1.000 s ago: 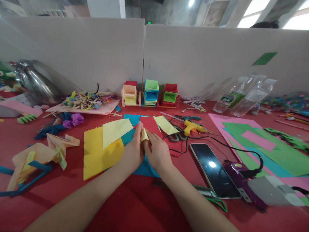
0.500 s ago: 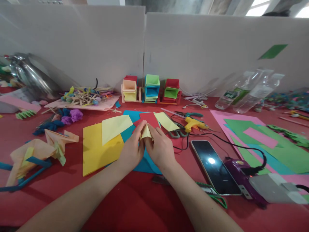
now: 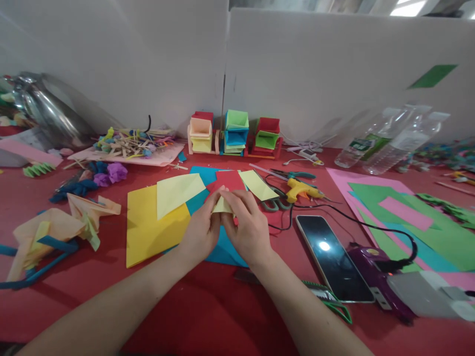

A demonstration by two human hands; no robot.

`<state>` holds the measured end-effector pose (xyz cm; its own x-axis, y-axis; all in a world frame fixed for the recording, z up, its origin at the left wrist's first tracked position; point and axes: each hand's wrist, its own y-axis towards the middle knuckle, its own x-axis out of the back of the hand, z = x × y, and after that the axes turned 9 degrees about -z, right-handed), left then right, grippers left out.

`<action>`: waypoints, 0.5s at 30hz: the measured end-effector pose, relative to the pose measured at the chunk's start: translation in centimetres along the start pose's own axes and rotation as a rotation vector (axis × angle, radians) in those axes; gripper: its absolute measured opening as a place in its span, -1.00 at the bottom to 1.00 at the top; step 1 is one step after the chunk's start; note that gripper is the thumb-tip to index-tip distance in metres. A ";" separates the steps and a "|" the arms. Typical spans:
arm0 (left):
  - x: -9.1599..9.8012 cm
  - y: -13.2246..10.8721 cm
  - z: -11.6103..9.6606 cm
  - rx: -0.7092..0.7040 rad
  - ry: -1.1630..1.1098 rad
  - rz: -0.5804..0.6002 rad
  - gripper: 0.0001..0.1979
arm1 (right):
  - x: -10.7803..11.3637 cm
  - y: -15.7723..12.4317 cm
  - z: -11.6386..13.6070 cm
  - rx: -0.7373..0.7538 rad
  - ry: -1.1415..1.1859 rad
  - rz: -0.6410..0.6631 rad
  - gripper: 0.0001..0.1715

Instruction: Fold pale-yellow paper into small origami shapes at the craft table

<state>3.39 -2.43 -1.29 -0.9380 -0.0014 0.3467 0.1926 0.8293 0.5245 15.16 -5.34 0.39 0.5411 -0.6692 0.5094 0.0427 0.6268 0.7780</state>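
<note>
Two bare forearms come in from the bottom of the frame over the red tabletop; just right of them, at lower centre, lies a green-handled cutting tool, and beyond it a dark phone rests face up beside a purple device with a black cord. At the centre the left hand and the right hand meet, knuckles almost touching; the fingers of both are closed on a small pale yellow paper, pinching it from either side just above a blue sheet. Left of the hands a yellow sheet lies flat with a paler folded piece on top; a red sheet shows just behind the fingertips. Further back and right sits a yellow glue gun, with pink and green sheets spread at the right edge. At the left, crumpled peach paper lies near a heap of craft sticks; at upper centre small paper boxes stand in a row against the white partition, and two clear bottles lie at the upper right.
</note>
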 end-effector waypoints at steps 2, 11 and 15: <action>0.2 0.0 -0.1 0.000 -0.008 0.003 -0.56 | 0.0 0.0 0.0 0.036 0.016 -0.015 -0.58; 0.5 -0.1 0.3 0.024 -0.046 0.002 -0.60 | 0.0 0.2 0.1 0.073 0.090 -0.038 -0.61; 0.4 -0.2 0.4 0.034 -0.078 -0.001 -0.59 | 0.1 0.1 0.0 0.094 0.064 -0.029 -0.65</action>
<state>2.83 -2.32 -1.54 -0.9581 0.0405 0.2837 0.1833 0.8476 0.4980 15.17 -5.33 0.52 0.5936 -0.6573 0.4643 -0.0185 0.5657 0.8244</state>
